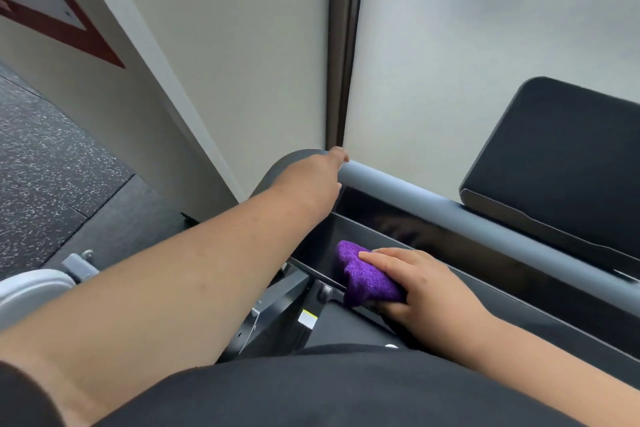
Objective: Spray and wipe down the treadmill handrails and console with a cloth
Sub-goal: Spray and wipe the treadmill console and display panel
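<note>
My right hand [426, 284] bunches the purple cloth [367, 276], soft and light, best held by its wad, against the console [485, 253] at lower centre, while my left hand [317, 173] grips the stiff grey handrail [398, 191] above it.

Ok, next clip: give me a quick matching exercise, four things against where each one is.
Things:
1. left hand
2. right hand
3. cloth
4. screen

Places:
A. upright at far right, above the grey bar
B. on the left end of the grey bar
C. under the right hand's fingers, on the console's glossy panel
D. pressing the cloth

Pairs: 1-B, 2-D, 3-C, 4-A
</note>
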A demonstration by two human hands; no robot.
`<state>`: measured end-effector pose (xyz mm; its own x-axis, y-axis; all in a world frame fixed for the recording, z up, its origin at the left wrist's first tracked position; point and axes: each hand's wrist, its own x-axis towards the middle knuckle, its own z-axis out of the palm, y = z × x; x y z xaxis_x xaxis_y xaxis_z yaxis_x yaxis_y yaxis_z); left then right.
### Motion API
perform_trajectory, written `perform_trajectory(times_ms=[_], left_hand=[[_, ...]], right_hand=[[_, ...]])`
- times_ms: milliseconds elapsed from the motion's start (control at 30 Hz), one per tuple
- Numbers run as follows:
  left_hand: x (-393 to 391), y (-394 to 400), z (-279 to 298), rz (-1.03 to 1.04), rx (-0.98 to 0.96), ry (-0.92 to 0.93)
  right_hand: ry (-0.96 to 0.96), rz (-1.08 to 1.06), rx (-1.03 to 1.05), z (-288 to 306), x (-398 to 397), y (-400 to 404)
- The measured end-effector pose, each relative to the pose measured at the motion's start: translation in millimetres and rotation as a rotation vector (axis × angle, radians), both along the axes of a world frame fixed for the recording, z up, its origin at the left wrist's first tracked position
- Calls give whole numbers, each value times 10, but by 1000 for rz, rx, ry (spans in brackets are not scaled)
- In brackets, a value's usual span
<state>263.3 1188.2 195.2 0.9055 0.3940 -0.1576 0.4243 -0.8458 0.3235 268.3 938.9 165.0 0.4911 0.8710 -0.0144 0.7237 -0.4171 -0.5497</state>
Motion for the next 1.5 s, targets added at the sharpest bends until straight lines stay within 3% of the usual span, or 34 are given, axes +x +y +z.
perform_trajectory(times_ms=[200,367,433,500,567,633,767,967,1267,1400,1500], left_hand=[[-43,-112,-20,84,-66,-19],[-621,-126,200,269,-228,-125],[-975,-165,230,357,-312,-174],[-1319,-215,226,446,-388,-208],[-1629,-250,201,532,-420,-219],[-1891,-262,182,624,-416,-244],[-2373,-235,148,795,-388,-336],[-2672,-290,129,847,-384,-381],[-2821,-281,81,826,-375,-434],[-2889,-237,79,811,-350,-431],[-2971,-192,89,848,-310,-431]], right_hand=[[-11,-31,78,43,67,9],[-51,-175,167,201,358,291],[-96,-228,114,235,517,487],[-157,-219,-99,190,659,733],[-255,-161,-333,67,717,969],[-346,-125,-400,-12,734,1173],[-461,26,-361,-49,733,1648],[-468,260,-330,-12,537,2114],[-423,774,-102,-217,-1126,2099],[-463,834,-71,-258,-1065,2184],[-411,657,-89,-167,-607,2285]])
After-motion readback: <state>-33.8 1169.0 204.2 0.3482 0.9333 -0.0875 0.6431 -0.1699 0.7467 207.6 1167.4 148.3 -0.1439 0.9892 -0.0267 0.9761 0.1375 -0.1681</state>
